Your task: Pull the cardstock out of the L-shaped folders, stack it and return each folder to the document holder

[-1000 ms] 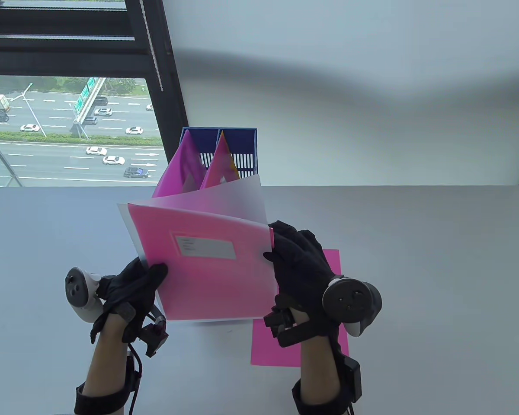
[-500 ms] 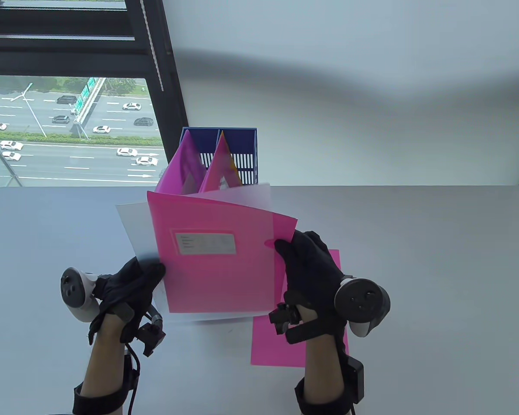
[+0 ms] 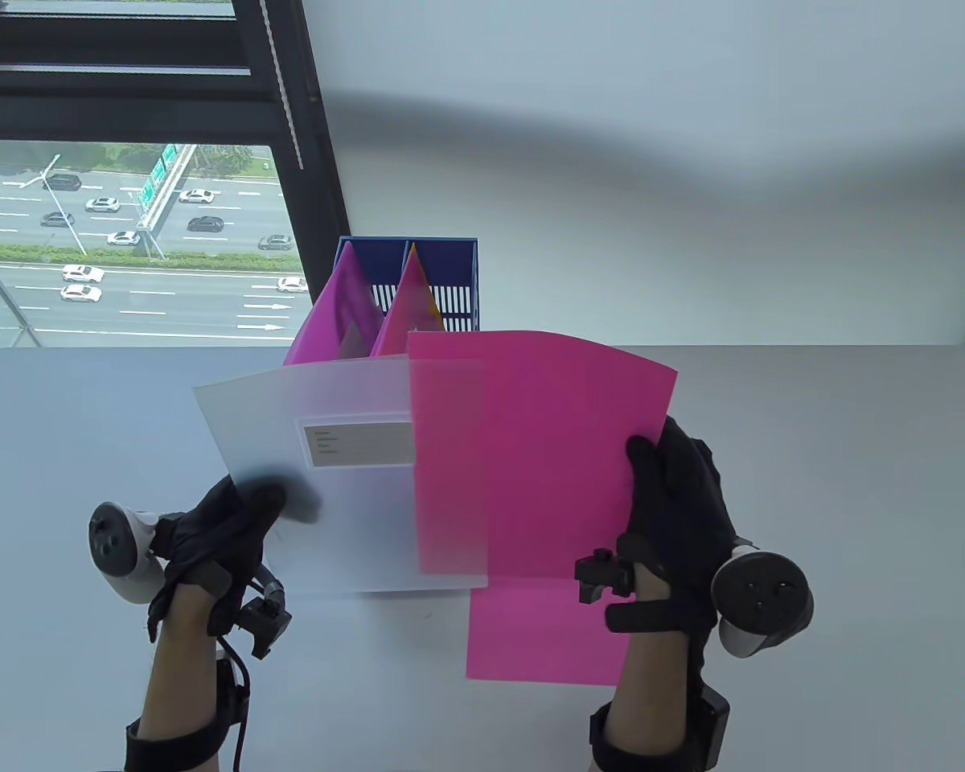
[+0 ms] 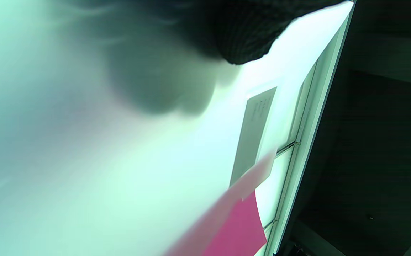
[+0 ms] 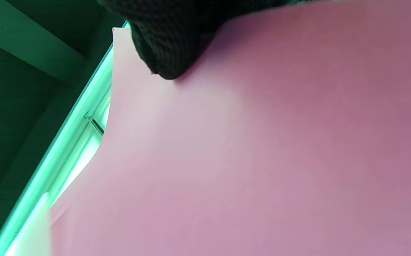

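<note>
A frosted clear L-shaped folder [image 3: 322, 482] with a grey label is held above the table. My left hand [image 3: 233, 523] pinches its lower left edge, thumb on top. A pink cardstock sheet [image 3: 547, 450] sticks out of the folder's right side, more than half free. My right hand [image 3: 675, 490] pinches that sheet's right edge. The left wrist view shows the folder [image 4: 120, 160] from beneath with a pink corner [image 4: 241, 227]. Pink sheet [image 5: 262, 160] fills the right wrist view. Another pink sheet [image 3: 531, 635] lies flat on the table below.
A blue document holder [image 3: 442, 281] stands at the table's far edge with two pink-filled folders [image 3: 342, 314] leaning in it. A window with a dark frame [image 3: 305, 161] is behind at left. The grey table [image 3: 812, 523] extends right.
My right hand has drawn the pink cardstock rightward out of the folder. My left hand has shifted the folder slightly left, and its raised top flap has dropped flat.
</note>
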The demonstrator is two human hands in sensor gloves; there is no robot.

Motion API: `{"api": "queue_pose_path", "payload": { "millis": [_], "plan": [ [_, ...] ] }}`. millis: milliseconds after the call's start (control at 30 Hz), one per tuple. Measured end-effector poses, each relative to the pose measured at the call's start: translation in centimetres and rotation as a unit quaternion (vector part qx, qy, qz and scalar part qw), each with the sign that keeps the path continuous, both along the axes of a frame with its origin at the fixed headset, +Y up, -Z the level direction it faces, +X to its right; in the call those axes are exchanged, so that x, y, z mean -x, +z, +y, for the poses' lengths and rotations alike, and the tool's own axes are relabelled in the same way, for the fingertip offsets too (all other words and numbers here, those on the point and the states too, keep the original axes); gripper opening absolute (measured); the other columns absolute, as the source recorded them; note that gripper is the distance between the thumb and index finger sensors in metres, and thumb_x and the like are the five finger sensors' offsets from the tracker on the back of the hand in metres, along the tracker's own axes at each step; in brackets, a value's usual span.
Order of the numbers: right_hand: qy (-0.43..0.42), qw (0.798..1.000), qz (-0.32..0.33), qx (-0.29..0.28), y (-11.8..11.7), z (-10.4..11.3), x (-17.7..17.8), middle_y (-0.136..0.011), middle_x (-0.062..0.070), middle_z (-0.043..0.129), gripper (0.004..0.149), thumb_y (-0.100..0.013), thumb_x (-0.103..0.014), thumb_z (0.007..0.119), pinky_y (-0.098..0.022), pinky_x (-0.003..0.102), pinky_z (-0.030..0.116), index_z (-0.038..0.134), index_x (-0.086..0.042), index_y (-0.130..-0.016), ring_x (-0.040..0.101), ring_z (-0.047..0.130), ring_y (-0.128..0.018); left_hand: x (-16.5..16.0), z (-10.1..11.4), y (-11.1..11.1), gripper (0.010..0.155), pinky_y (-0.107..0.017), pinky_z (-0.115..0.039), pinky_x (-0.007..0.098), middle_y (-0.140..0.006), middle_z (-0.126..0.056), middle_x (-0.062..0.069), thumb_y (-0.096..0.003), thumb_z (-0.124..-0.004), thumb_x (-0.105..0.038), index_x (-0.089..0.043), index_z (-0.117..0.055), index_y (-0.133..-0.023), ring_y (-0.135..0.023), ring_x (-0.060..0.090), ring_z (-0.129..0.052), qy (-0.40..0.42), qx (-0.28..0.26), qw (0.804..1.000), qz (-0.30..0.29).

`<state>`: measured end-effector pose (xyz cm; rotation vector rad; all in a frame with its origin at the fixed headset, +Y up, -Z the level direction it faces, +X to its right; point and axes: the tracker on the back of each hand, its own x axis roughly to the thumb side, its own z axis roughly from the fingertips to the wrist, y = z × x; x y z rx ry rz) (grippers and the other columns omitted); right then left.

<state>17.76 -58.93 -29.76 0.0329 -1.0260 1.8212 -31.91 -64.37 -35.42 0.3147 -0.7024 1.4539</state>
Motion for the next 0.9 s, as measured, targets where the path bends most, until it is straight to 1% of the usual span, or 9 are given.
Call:
{"api": "queue_pose_path", "payload": {
  "millis": [167,200,267,367,400,433,533,700,900],
  "plan": [
    [0.024,0.996,-0.08,0.026,1.1,-0.4,-2.8,-0.08,0.003,0.094,0.038,-0.058,-0.035,0.084,-0.074,0.048,0.058,0.081,-0.026,-0.095,0.014,0.093,-0.045,0.5,-0.1,0.0,0.042,-0.069,-0.071,0.055,-0.082,-0.094,0.002,-0.0587,-0.076,-0.036,-0.018,-0.082,-0.096,-0.064,0.028,-0.104,0.003,0.001,1.0,0.007],
    [0.034,0.994,-0.096,0.038,1.3,-0.5,-3.4,-0.079,0.003,0.094,0.038,-0.058,-0.035,0.084,-0.074,0.048,0.06,0.082,-0.026,-0.094,0.013,0.093,-0.044,0.6,-0.1,0.0,0.042,-0.069,-0.071,0.055,-0.082,-0.094,0.002,-0.0587,-0.076,-0.036,-0.018,-0.082,-0.096,-0.064,0.028,-0.104,0.005,0.001,1.0,0.008],
    [0.05,0.991,-0.107,0.069,1.3,-0.7,-4.3,-0.078,0.003,0.095,0.038,-0.058,-0.035,0.084,-0.072,0.047,0.063,0.082,-0.025,-0.094,0.011,0.094,-0.04,0.8,-0.2,0.0,0.042,-0.068,-0.071,0.055,-0.082,-0.095,0.002,-0.0586,-0.076,-0.036,-0.018,-0.083,-0.096,-0.064,0.028,-0.104,0.01,0.002,1.0,0.008],
    [0.061,0.982,-0.085,0.157,0.4,-1.9,-5.5,-0.078,0.004,0.095,0.038,-0.058,-0.035,0.085,-0.071,0.046,0.065,0.083,-0.025,-0.094,0.01,0.093,-0.037,0.9,-0.2,-0.1,0.042,-0.069,-0.071,0.055,-0.082,-0.095,0.002,-0.0586,-0.076,-0.036,-0.018,-0.083,-0.096,-0.064,0.028,-0.104,0.013,0.004,1.0,0.01],
    [0.062,0.979,-0.079,0.178,0.0,-2.3,-5.7,-0.078,0.004,0.095,0.038,-0.058,-0.035,0.085,-0.071,0.046,0.065,0.083,-0.024,-0.094,0.01,0.093,-0.037,0.9,-0.2,-0.1,0.042,-0.069,-0.071,0.055,-0.082,-0.095,0.002,-0.0587,-0.076,-0.036,-0.018,-0.083,-0.096,-0.064,0.028,-0.104,0.013,0.004,1.0,0.01],
    [0.062,0.973,-0.073,0.212,-0.6,-3.0,-5.9,-0.078,0.004,0.095,0.038,-0.058,-0.035,0.085,-0.071,0.046,0.065,0.083,-0.024,-0.094,0.01,0.093,-0.037,0.9,-0.2,-0.1,0.042,-0.069,-0.071,0.055,-0.082,-0.095,0.002,-0.0586,-0.076,-0.036,-0.018,-0.083,-0.095,-0.064,0.028,-0.104,0.013,0.004,1.0,0.011],
    [0.062,0.956,-0.049,0.284,-2.5,-5.4,-6.0,-0.077,0.004,0.096,0.038,-0.058,-0.035,0.085,-0.07,0.046,0.065,0.083,-0.024,-0.094,0.01,0.094,-0.037,0.8,-0.2,0.0,0.042,-0.069,-0.071,0.055,-0.082,-0.095,0.002,-0.0587,-0.076,-0.036,-0.018,-0.083,-0.096,-0.064,0.028,-0.104,0.014,0.005,1.0,0.009],
    [0.041,0.936,-0.01,0.35,-5.3,-9.5,-5.6,-0.077,0.004,0.096,0.038,-0.057,-0.035,0.086,-0.07,0.046,0.065,0.083,-0.023,-0.094,0.01,0.094,-0.036,1.0,-0.2,0.0,0.042,-0.069,-0.071,0.055,-0.082,-0.095,0.002,-0.0587,-0.076,-0.037,-0.018,-0.083,-0.095,-0.063,0.028,-0.104,0.015,0.003,1.0,0.011],
    [0.03,0.913,0.0,0.407,-7.2,-13.0,-4.8,-0.077,0.004,0.096,0.04,-0.057,-0.036,0.086,-0.071,0.046,0.064,0.082,-0.023,-0.094,0.01,0.094,-0.038,1.0,-0.1,0.0,0.042,-0.068,-0.071,0.055,-0.081,-0.095,0.002,-0.0586,-0.076,-0.037,-0.018,-0.083,-0.095,-0.063,0.028,-0.104,0.019,0.003,1.0,0.013]
  ]
}}
